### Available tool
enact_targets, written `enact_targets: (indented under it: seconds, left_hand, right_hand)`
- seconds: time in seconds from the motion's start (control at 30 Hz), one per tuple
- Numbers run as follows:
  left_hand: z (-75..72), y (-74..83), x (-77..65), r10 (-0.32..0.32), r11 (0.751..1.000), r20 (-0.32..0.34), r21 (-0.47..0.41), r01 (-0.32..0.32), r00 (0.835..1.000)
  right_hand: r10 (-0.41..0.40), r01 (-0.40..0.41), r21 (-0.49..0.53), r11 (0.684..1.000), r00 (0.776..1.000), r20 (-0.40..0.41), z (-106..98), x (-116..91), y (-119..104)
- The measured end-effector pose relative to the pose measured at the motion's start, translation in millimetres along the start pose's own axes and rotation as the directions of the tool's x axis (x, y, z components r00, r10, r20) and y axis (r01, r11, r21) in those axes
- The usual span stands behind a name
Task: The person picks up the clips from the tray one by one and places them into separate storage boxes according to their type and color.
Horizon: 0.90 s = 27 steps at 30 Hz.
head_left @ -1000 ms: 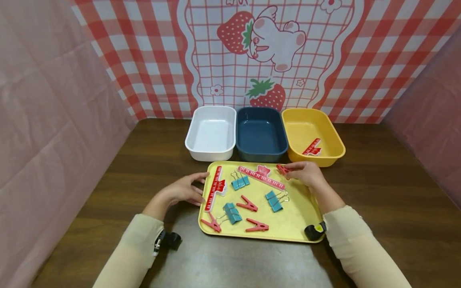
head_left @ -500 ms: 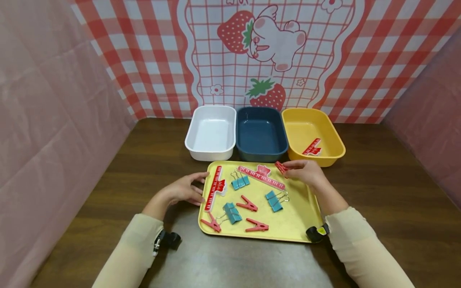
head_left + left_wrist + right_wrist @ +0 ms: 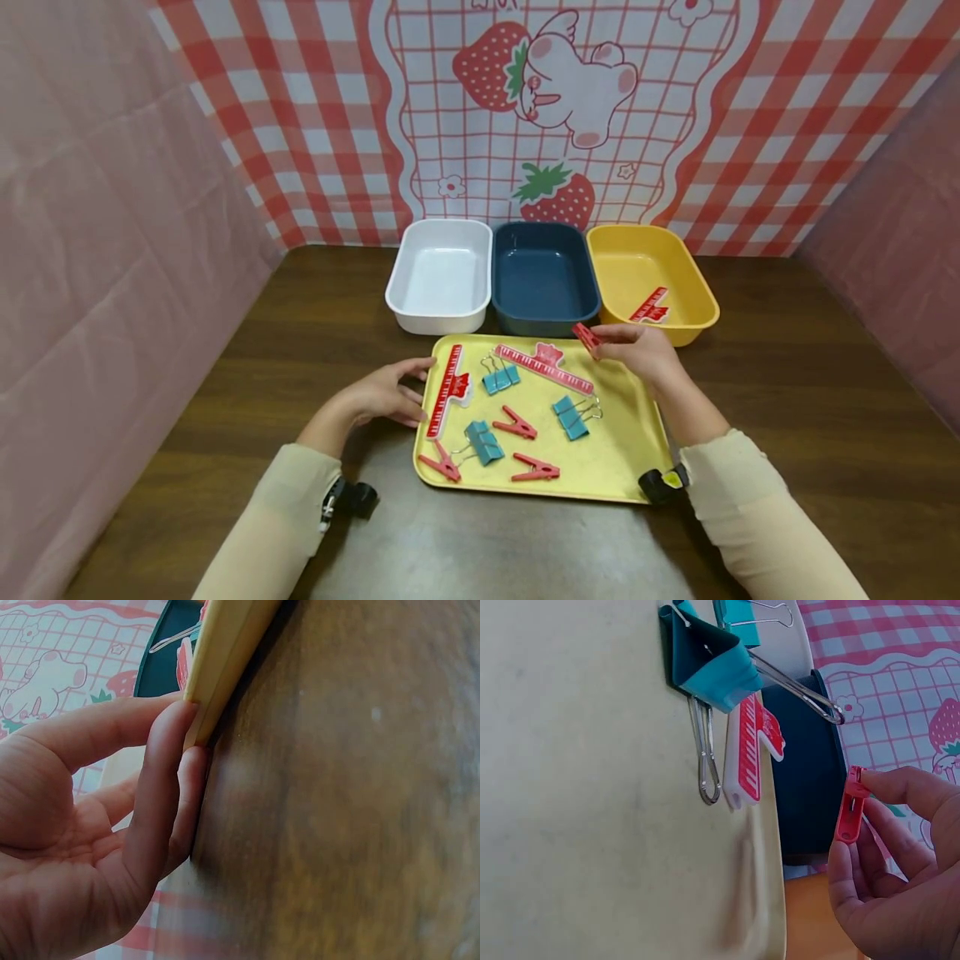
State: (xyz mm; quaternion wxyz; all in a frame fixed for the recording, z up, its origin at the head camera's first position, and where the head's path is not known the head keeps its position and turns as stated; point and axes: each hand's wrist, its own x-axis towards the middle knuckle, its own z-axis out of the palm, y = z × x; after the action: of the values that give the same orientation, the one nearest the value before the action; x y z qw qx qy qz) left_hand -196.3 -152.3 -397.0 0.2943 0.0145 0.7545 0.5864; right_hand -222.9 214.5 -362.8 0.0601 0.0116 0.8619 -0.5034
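Red-and-white checked backdrop (image 3: 300, 100) with strawberries fills the top of the head view, above a dark wood surface (image 3: 810, 383). Side by side at the picture's centre stand a white bin (image 3: 438, 323), a navy bin (image 3: 546, 322) and a yellow bin (image 3: 696, 323), the last with a red long clip (image 3: 649, 310) lying in it. Below them lies a yellow tray (image 3: 622, 458) bearing three teal binder clips (image 3: 485, 443), three loose clothespins (image 3: 536, 468), a dark-red long clip (image 3: 448, 392) along its left side and a pinkish-red long clip (image 3: 544, 367) near its top edge. At the tray's left edge, the left hand (image 3: 384, 393) has its fingers spread and loosely bent, tips against the rim. Above the tray's upper right corner, just before the yellow bin, the right hand (image 3: 643, 352) pinches a red clothespin (image 3: 585, 337). Seen from the left wrist, the fingers rest on the tray's edge at upper centre without gripping any clip, with brown wood across the right half. From the right wrist, the red clothespin sits between the fingertips at right of centre, clear of the tray; a binder clip with splayed wire handles lies at upper centre, beside the pinkish-red long clip.
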Motion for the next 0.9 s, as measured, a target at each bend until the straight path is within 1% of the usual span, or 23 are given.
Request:
enact_targets:
  seconds: [0.17, 0.33, 0.47, 0.7, 0.9]
  left_hand:
    - [-0.1, 0.4, -0.8, 0.0, 1.0, 0.001, -0.001, 0.0, 1.0]
    - [0.3, 1.3, -1.1, 0.009, 1.0, 0.003, -0.003, -0.009, 1.0]
    - [0.8, 1.6, -0.8, 0.003, 1.0, 0.004, -0.003, -0.003, 1.0]
    - [0.6, 2.0, -1.5, 0.005, 1.0, 0.004, -0.005, -0.005, 1.0]
    - [0.8, 3.0, -3.0, 0.013, 1.0, 0.009, -0.008, -0.013, 1.0]
  right_hand:
    - [-0.033, 0.033, 0.003, 0.999, 0.999, -0.024, 0, 2, -4]
    - [-0.023, 0.024, 0.02, 1.0, 0.999, -0.036, 2, 4, -7]
    - [-0.014, 0.015, 0.028, 0.999, 0.999, -0.045, 2, 5, -9]
    - [0.005, 0.0, 0.093, 0.996, 0.998, -0.056, 5, 8, -11]
    - [0.019, -0.011, 0.115, 0.993, 0.997, -0.069, 7, 11, -14]
